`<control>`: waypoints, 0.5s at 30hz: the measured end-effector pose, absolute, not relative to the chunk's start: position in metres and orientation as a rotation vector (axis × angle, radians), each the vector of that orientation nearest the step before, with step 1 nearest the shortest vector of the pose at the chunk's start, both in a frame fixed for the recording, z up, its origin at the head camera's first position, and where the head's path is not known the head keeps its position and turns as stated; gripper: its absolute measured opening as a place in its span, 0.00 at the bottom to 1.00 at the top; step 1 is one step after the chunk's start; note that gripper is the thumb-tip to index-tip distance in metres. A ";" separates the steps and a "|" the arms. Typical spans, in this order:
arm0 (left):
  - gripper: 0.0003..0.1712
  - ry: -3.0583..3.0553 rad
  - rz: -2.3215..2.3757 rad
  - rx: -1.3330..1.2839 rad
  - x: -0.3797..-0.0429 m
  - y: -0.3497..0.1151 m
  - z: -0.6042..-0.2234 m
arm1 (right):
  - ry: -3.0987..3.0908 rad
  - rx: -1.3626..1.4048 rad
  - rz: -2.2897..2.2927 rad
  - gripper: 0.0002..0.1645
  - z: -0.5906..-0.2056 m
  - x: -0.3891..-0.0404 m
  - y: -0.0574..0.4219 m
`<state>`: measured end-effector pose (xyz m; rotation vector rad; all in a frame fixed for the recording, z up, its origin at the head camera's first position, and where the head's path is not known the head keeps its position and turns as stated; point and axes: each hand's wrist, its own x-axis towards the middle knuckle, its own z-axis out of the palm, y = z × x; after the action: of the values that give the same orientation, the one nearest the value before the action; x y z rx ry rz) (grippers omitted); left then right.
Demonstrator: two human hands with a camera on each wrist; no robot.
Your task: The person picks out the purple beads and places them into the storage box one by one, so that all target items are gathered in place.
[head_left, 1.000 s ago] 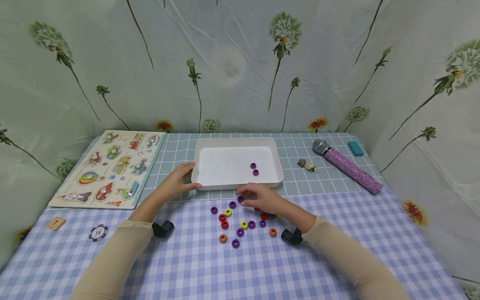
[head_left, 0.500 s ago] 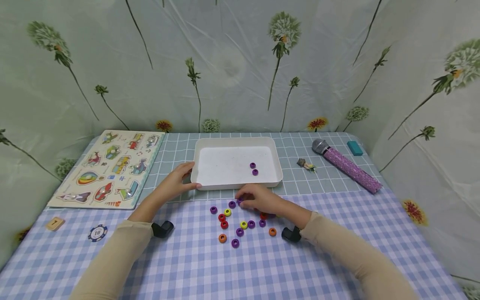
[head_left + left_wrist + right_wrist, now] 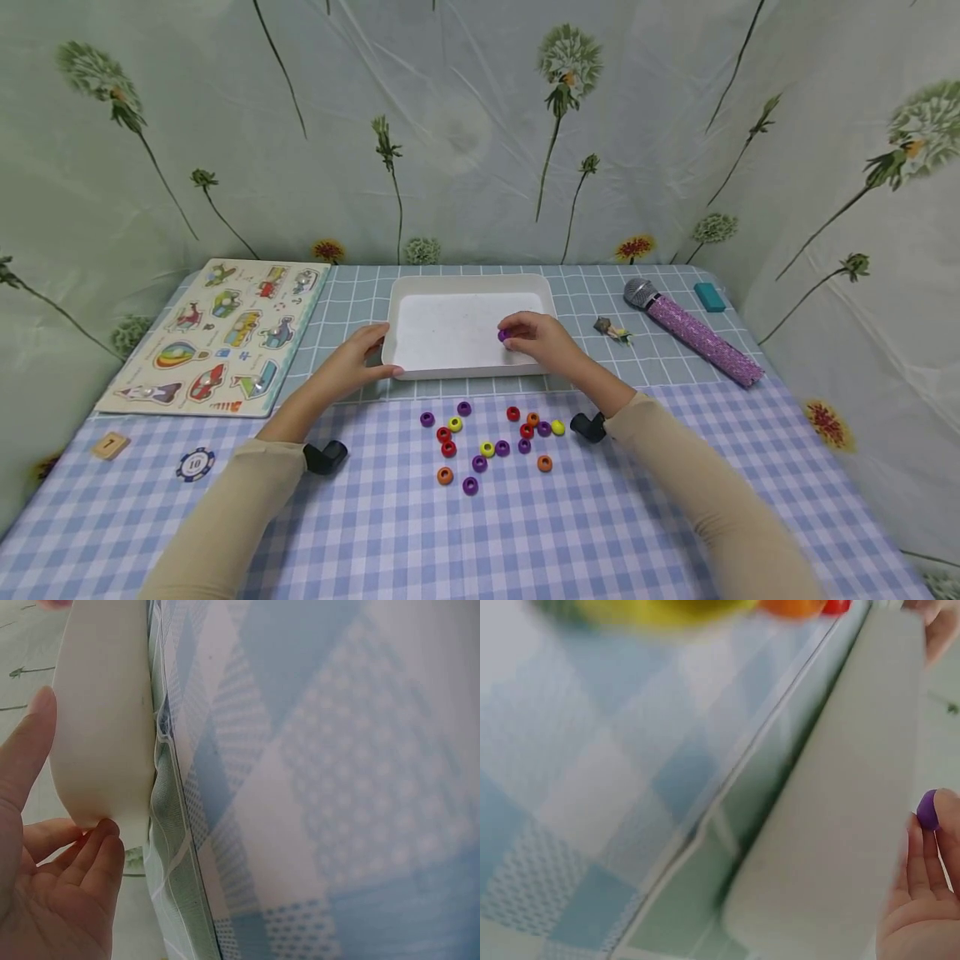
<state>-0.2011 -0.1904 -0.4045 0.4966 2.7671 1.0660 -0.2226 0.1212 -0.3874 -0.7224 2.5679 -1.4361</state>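
The table in front of me wears a blue-and-white checked cloth, with a grey-blue grid cloth along its far edge. A picture puzzle board fills the far left corner; nearer me by the left edge lie a wooden tile marked 7 and a chip marked 10. Mid-table, a white tray sits towards the far edge, loose purple, red, yellow and orange beads scattered on its near side. Towards the right edge I see a small figurine, a glittery pink microphone lying aslant and, by the far right corner, a teal block.

Yellow bead — blurred, cropped; right hand cropped, right-wrist view
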 end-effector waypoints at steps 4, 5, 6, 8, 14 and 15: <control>0.54 2.757 1.085 0.494 -0.202 -0.191 -0.405 | 2.605 -0.574 -1.400 0.13 -0.396 -0.238 0.121; 0.53 2.751 1.095 0.495 -0.202 -0.191 -0.406 | 2.611 -0.560 -1.383 0.13 -0.398 -0.242 0.120; 0.53 2.745 1.105 0.498 -0.202 -0.191 -0.407 | 2.620 -0.547 -1.360 0.13 -0.400 -0.244 0.119; 0.53 2.735 1.124 0.503 -0.203 -0.192 -0.408 | 2.638 -0.536 -1.302 0.12 -0.405 -0.248 0.117; 0.53 2.725 1.120 0.498 -0.203 -0.193 -0.408 | 2.670 -0.494 -1.119 0.10 -0.410 -0.251 0.109; 0.53 2.725 1.117 0.495 -0.203 -0.193 -0.407 | 2.668 -0.482 -1.106 0.10 -0.410 -0.251 0.109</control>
<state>-0.2033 -0.1926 -0.4074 0.4947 2.7250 1.1172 -0.2510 0.1087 -0.4103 -0.4820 2.6684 -1.1064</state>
